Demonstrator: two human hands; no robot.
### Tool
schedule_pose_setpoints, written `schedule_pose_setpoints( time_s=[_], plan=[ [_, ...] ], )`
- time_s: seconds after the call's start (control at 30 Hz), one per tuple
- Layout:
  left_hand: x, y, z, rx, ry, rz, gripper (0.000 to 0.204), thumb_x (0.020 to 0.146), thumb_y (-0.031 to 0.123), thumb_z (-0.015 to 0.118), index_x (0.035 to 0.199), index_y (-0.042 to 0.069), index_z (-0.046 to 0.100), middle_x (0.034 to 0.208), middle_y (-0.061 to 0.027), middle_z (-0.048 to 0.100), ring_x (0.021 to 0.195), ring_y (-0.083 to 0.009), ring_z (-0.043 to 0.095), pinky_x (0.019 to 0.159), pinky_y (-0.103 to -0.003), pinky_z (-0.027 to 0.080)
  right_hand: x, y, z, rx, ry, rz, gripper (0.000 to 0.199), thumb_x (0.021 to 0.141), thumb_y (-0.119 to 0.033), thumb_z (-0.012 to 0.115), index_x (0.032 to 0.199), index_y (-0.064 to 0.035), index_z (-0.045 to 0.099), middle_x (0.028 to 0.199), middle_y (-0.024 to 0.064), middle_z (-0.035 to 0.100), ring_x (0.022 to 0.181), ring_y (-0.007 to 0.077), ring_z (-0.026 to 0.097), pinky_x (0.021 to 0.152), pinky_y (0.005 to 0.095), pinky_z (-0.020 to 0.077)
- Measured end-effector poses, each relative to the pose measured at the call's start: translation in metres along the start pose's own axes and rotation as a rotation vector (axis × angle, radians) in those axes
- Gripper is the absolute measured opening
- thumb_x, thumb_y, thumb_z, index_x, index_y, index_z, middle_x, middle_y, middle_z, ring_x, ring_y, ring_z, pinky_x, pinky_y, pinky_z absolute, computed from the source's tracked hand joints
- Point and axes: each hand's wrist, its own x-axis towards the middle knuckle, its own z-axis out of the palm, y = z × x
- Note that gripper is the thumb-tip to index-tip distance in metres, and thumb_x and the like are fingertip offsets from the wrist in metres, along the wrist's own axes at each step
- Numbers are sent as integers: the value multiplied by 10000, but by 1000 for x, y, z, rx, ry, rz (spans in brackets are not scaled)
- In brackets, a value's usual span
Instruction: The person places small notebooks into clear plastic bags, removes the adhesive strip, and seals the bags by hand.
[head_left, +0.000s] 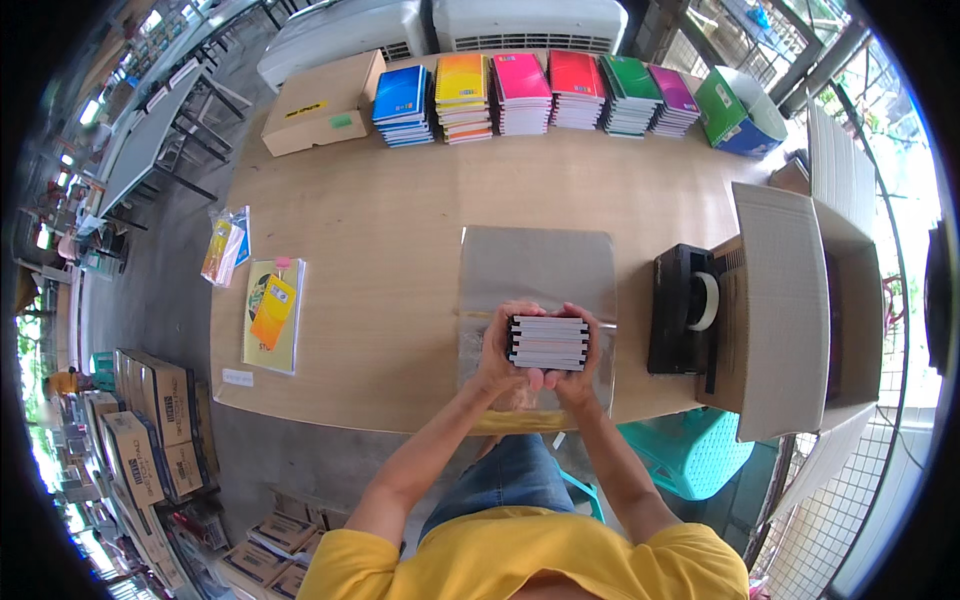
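Between my two hands is a stack of several notebooks, its white page edges turned up toward me. My left hand is wrapped round the stack's left end, where dark spines or bindings show. Round the right end curls my right hand, and the thumbs of both hands come together at the near side. Beneath the hands, a clear plastic sheet or bag lies on the wooden table, reaching the near edge. The notebooks' covers are mostly hidden.
Along the far edge stand stacks of blue, yellow, pink, red, green and purple notebooks. A black tape dispenser and an open cardboard box are right; a closed box sits far left.
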Motion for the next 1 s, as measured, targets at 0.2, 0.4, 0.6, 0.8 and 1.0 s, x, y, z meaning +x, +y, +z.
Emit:
schedule_pose_setpoints(
  time_s=[0.2,0.4,0.6,0.8,1.0],
  plan=[
    [10,9,6,-8,56,15,990,483,631,909,1182,51,515,1176,-130,596,1101,-226,596,943,-353,480,0,4,6,-36,75,-35,1120,527,-681,871,1330,-7,477,1158,122,604,1108,254,599,982,387,474],
    [11,-1,-3,158,32,-61,930,500,624,916,1118,60,510,981,-51,608,906,-177,616,828,-320,505,3,41,-3,-1,134,-38,1026,510,-598,929,1237,-3,518,1077,88,626,1029,201,618,913,342,494],
    [6,39,11,156,110,-155,922,602,672,848,1182,57,479,1062,-73,599,1012,-173,582,902,-351,471,18,-26,-1,-18,44,-81,851,557,-409,962,1185,2,560,1020,55,659,957,155,632,854,319,512],
    [-27,43,-62,822,168,-145,1056,773,602,727,1543,114,194,1512,-122,400,1459,-305,252,1176,-565,115,83,-67,-36,-415,-381,314,720,542,-349,963,1079,25,661,923,124,725,861,166,683,784,328,548],
    [-13,51,-107,1151,-357,-272,1400,603,524,846,1585,187,-93,1579,35,346,1512,-334,142,1148,-713,16,125,-40,2,-804,-742,347,799,557,-500,916,1134,-10,660,1028,193,714,949,318,698,832,402,553]
  ],
)
